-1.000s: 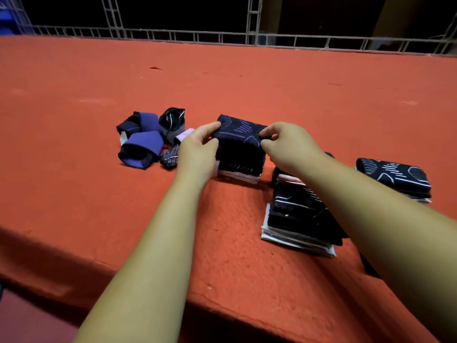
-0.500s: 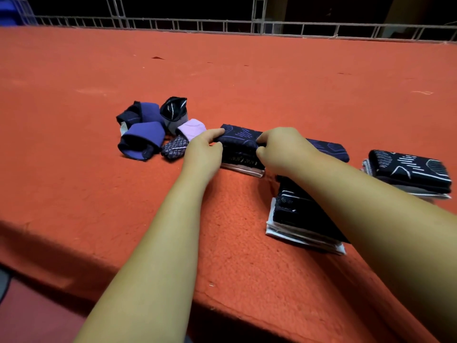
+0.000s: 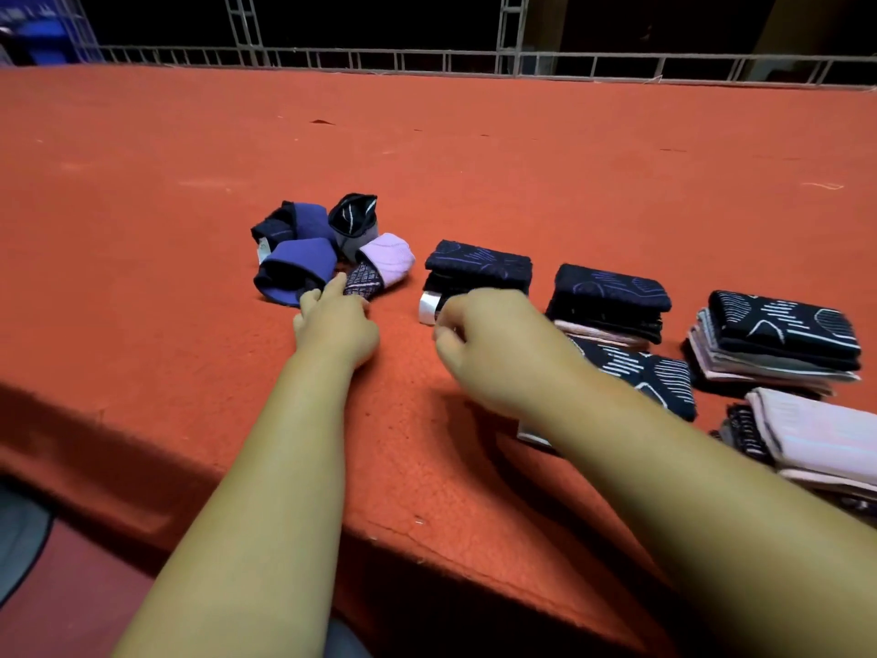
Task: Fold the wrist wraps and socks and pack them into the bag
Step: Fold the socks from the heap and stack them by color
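Several rolled socks lie in a cluster on the orange table (image 3: 142, 258): two blue-purple ones (image 3: 296, 273), a black and grey one (image 3: 356, 220) and a lilac one with a patterned end (image 3: 387, 258). My left hand (image 3: 334, 322) reaches to this cluster, its index fingertip touching between the near blue-purple sock and the lilac one. A folded dark stack with a white label (image 3: 477, 268) stands just beyond my right hand (image 3: 479, 339), whose fingers are loosely curled and hold nothing. No bag is in view.
More folded dark patterned stacks stand to the right (image 3: 610, 296) (image 3: 778, 330), one partly under my right forearm (image 3: 655, 375). A pink folded pile (image 3: 821, 439) lies at the right edge. A metal railing (image 3: 427, 59) runs behind the table; the front edge is near my elbows.
Both hands set the folded dark stack down and let go of it. My left hand moved left to the rolled socks; my right hand drew back toward me.
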